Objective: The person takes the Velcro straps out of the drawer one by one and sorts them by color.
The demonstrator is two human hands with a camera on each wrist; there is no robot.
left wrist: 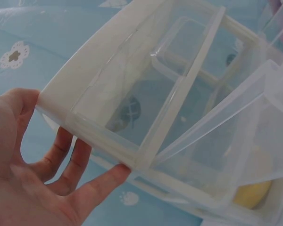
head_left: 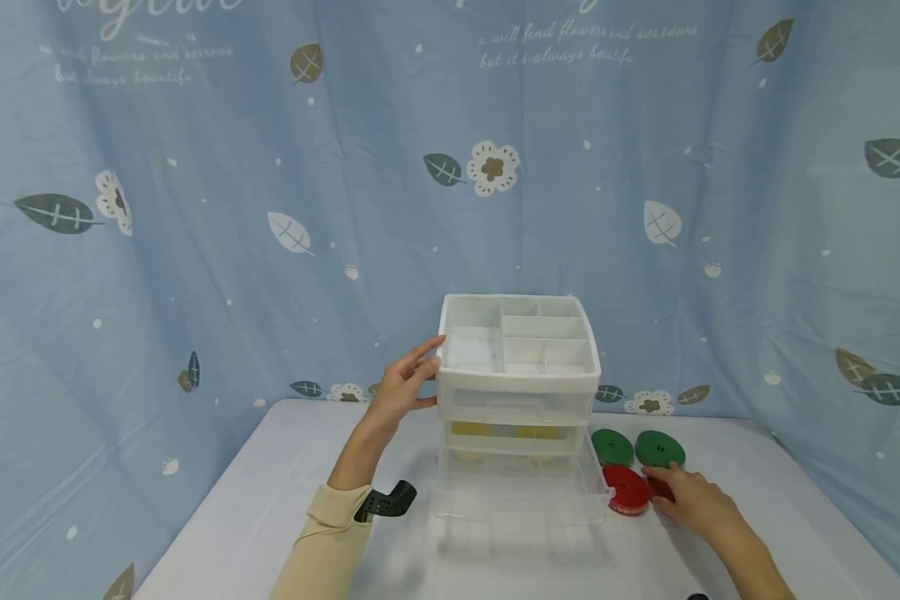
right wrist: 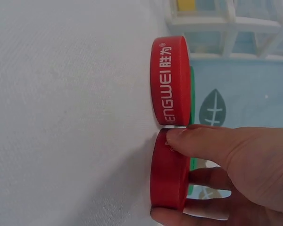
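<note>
A white plastic drawer unit (head_left: pixel 523 383) with a divided top tray stands on the table, its clear bottom drawer (head_left: pixel 521 504) pulled out. My left hand (head_left: pixel 401 382) touches the unit's left side with fingers spread; in the left wrist view, the fingertips (left wrist: pixel 122 170) lie along that side. To the right of the drawer, my right hand (head_left: pixel 699 504) holds a red tape roll (right wrist: pixel 167 172) between thumb and fingers. Another red tape roll (right wrist: pixel 170 80), with white lettering on its rim, lies right beside it. Two green tape rolls (head_left: pixel 612 448) (head_left: pixel 660 448) lie just behind.
Yellow round things (head_left: pixel 471 430) show through the clear plastic inside the unit. A blue curtain (head_left: pixel 345 208) with leaf and flower prints hangs behind the white table (head_left: pixel 270 500). A black strap device (head_left: pixel 387 502) sits on the left wrist.
</note>
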